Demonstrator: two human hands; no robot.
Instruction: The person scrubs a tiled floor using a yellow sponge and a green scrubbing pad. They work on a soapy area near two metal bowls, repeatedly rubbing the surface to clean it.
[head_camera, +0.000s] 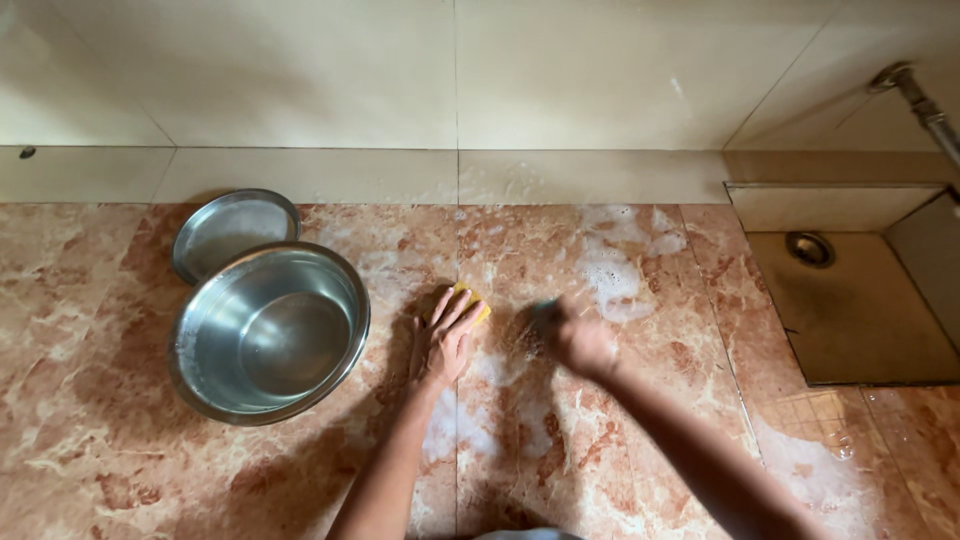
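Evidently, a yellow sponge (472, 303) is pressed flat under the left hand (442, 340) on the soapy marble floor (560, 440); the blurred right hand (580, 342) is closed, perhaps around a scrubber. A steel bowl (268, 333) is kept near.

A steel bowl (270, 333) is sitting on the soapy marble floor (90, 400), overlapping a steel lid (232, 228) behind it; a sunken drain (809, 248) is lying off to one side below a pipe (925, 105).
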